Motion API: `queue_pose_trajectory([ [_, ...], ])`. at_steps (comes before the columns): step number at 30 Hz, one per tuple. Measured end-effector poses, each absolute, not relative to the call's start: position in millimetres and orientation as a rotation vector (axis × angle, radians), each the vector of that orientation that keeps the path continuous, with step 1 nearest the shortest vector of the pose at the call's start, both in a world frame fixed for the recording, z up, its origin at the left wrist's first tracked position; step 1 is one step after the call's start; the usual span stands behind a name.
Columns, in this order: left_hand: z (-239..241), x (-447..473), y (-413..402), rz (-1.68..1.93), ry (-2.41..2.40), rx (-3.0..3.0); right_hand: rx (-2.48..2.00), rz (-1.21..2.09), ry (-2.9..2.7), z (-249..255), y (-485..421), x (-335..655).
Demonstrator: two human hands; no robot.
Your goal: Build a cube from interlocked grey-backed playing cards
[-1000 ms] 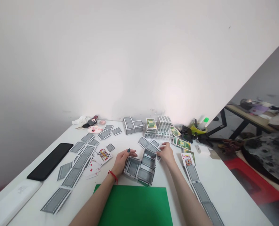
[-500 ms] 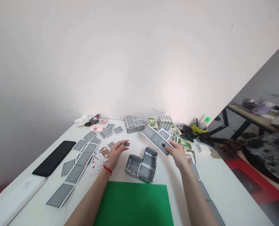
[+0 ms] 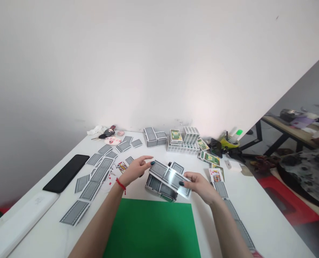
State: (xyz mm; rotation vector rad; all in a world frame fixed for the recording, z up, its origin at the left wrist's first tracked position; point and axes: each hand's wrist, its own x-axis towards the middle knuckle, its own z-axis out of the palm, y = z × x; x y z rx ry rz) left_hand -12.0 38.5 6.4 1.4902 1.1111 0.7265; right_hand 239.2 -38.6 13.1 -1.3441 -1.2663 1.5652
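In my right hand (image 3: 199, 184), pinched between thumb and fingers, is a joined strip of playing cards (image 3: 166, 175) with grey patterned backs. Another card panel juts from its far side. The strip slants over an open-topped box made of folded playing cards (image 3: 156, 186) and hides much of it. At the strip's upper left end is my left hand (image 3: 138, 167), index finger stretched out and thumb tip at the corner. Whether the thumb presses on the cards is hard to see. A green mat (image 3: 151, 227) lies in front of the box.
Loose cards (image 3: 95, 182) spread on the left by a black phone (image 3: 66, 173) and a long white case (image 3: 22, 225). Behind stand a folded-card block (image 3: 154, 137) and stacked card packs (image 3: 183, 141). More cards (image 3: 231, 209) run down the right.
My right hand has brought the card strip down and left, over the card box. My left hand has come to the strip's left end. The view has shifted slightly.
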Motion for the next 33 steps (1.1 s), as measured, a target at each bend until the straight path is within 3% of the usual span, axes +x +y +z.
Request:
queue_pose_trajectory([
  [15,10,-15,33,0.350,1.159,1.466,-1.402,1.695,-1.027,-12,-58,228],
  [33,-6,-20,34,0.276,1.251,1.422,-1.455,1.689,-1.105,-24,-61,227],
])
